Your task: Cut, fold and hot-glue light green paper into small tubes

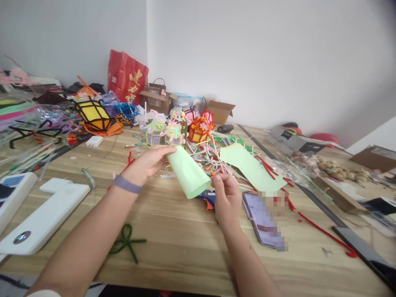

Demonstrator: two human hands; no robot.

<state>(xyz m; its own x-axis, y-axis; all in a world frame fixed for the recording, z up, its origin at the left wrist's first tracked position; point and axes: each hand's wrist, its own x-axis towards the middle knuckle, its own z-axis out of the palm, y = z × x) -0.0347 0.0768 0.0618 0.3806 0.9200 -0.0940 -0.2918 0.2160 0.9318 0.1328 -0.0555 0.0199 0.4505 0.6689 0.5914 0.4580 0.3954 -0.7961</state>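
Observation:
Between my hands, above the table, a light green sheet [189,171] is curled into a loose tube, tilted down to the right. My left hand [157,160] pinches its upper left end, with a purple band round the wrist. At the lower right end, my right hand [227,194] has thumb and finger closed on the sheet's edge. Partly hidden behind the sheet and right hand lies a blue and orange tool [206,198]. More flat light green sheets [253,167] rest to the right. Below my left forearm sits a looped dark green pipe cleaner [128,241].
Small pipe-cleaner lanterns [199,128] and loose pipe cleaners crowd the table's middle. A phone [262,222] lies right of my right hand. White devices [46,218] occupy the left. Cardboard boxes [219,111] and a red bag [126,78] stand by the wall.

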